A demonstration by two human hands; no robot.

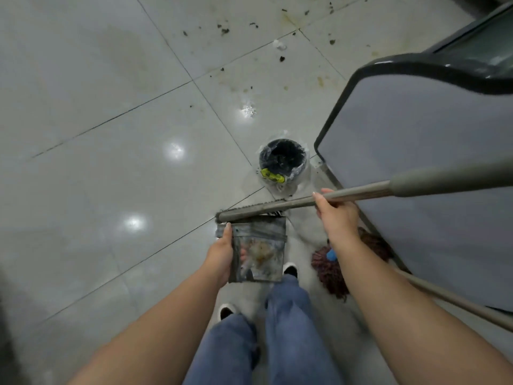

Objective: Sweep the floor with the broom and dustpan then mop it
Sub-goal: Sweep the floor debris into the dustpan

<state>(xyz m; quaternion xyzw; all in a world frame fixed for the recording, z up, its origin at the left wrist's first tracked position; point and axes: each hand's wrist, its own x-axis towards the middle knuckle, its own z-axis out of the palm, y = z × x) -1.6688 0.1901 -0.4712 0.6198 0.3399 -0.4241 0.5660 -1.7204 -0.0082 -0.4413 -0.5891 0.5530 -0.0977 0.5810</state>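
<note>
Dustpan and broom held up over the feet, sweep not done yet.

Left hand (222,257) is clamped on the side of the dustpan (259,250), which is held above the floor (111,134) with some dirt seen inside. The bin (283,161) stands just ahead. Right hand (337,215) is wrapped round the broom (277,208) handle. The mop (333,266) lies by the right foot. Debris (224,30) is left far ahead: dustpan best kept level, emptied into the bin first. No readable writing is seen.
</note>
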